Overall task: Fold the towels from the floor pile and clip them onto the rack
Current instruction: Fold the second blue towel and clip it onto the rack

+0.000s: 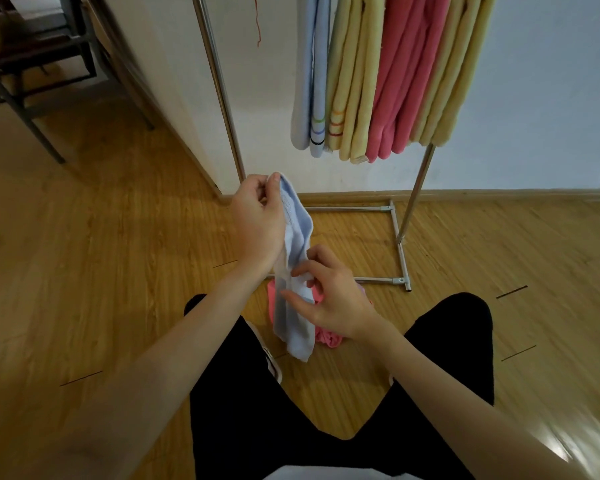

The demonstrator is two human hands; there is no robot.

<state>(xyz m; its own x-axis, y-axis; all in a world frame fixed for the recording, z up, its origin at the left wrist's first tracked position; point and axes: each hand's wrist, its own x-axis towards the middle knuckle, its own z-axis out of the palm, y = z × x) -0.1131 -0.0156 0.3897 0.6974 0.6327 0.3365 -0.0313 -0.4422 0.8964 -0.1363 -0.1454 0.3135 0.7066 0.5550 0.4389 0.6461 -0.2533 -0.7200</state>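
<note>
Floor (118, 237) looks like glossy wood laminate with a bit of glare. The rack (417, 188) is shiny smooth metal tubing, and the hanging towels (388, 81) are soft matte terry cloth, kinda fuzzy, same as the light blue towel (297, 237).

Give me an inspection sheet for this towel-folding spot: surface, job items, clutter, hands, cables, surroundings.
Surface: wooden floor, short dark marks on it.
Job's things: light blue towel held up hanging in a long fold; pink towel on the floor beneath it; blue, yellow and pink hung towels on the metal rack.
Clutter: nothing seen.
Grippers: left hand pinches the blue towel's top end; right hand pinches it lower down with its fingers.
Cables: none; a thin red thread hangs by the wall.
Surroundings: white wall, dark metal stool at upper left.
</note>
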